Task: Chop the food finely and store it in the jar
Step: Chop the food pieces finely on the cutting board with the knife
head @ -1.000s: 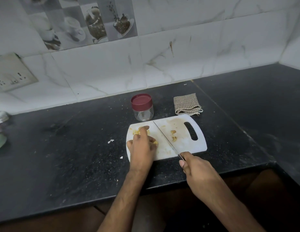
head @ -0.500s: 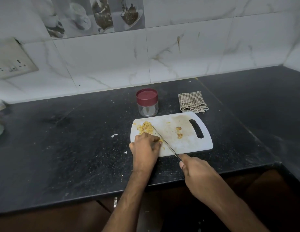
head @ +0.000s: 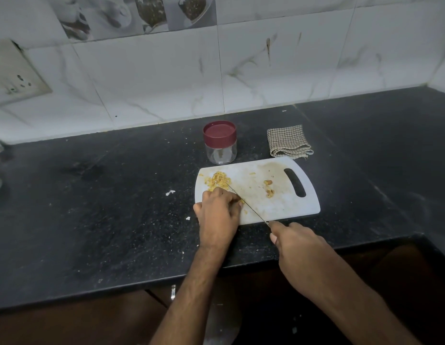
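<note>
Black stone counter (head: 104, 220) carries a white cutting board (head: 278, 207), where the right hand (head: 294, 242) grips a knife (head: 248, 207), the left hand (head: 217, 212) curls over yellow chopped food (head: 217, 180), and behind the board stands the lidded jar (head: 220, 142).

The room is dim, with flat, cool light and no hard shadows. The white marble-patterned wall tiles (head: 154, 78) catch most of it; the speckled black stone counter (head: 92, 220) stays murky. The space below its front edge sinks into darkness. Straight lines bow near the edges, and everything looks soft and grainy.
</note>
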A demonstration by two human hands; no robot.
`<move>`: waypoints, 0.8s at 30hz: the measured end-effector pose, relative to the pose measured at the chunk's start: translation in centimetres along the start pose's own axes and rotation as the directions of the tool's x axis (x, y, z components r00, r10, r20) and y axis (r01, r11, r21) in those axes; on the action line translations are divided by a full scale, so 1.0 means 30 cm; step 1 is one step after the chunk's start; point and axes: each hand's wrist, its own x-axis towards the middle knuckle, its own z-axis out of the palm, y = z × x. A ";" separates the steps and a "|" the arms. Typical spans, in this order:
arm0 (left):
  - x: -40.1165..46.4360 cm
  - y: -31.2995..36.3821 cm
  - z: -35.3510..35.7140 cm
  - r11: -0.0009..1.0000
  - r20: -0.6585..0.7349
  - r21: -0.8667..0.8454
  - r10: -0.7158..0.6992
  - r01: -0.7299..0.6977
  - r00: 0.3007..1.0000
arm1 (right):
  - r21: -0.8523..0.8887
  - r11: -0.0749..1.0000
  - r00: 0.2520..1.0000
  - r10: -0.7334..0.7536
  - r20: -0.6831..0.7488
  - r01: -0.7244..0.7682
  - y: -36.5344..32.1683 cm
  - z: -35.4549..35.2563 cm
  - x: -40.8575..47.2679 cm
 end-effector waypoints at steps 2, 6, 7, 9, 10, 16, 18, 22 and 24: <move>-0.001 0.001 -0.001 1.000 0.003 -0.001 -0.001 0.001 1.000 | -0.005 1.000 1.000 0.008 0.014 -0.008 0.004 0.000 0.006; 0.001 0.002 -0.002 1.000 0.003 -0.004 0.001 -0.001 1.000 | -0.005 1.000 0.999 0.030 0.023 -0.030 0.007 0.013 0.034; 0.001 0.004 -0.002 1.000 0.004 -0.007 -0.001 0.001 1.000 | 0.001 1.000 1.000 0.027 0.017 -0.027 0.005 0.020 0.044; 0.001 0.005 -0.003 1.000 0.009 -0.019 -0.010 0.010 1.000 | 0.013 1.000 1.000 0.018 0.010 -0.018 -0.002 0.030 0.064; 0.001 0.006 -0.004 1.000 0.012 -0.027 -0.015 0.016 1.000 | 0.018 1.000 1.000 0.017 0.009 -0.017 -0.004 0.032 0.070; 0.005 0.008 -0.007 0.998 0.023 -0.048 -0.045 0.046 0.999 | 0.044 0.999 1.000 0.013 -0.006 -0.013 0.017 0.028 0.029; 0.006 0.009 -0.006 0.997 0.024 -0.050 -0.056 0.057 0.998 | 0.042 0.999 0.999 0.003 -0.044 -0.001 0.017 0.040 0.018; 0.004 0.014 -0.010 0.994 0.039 -0.073 -0.073 0.075 0.997 | 0.050 0.999 0.999 0.008 -0.034 -0.006 0.002 0.068 0.071; 0.001 0.018 -0.013 0.993 0.041 -0.089 -0.075 0.078 0.996 | 0.037 0.999 0.999 0.008 -0.032 -0.007 0.003 0.075 0.086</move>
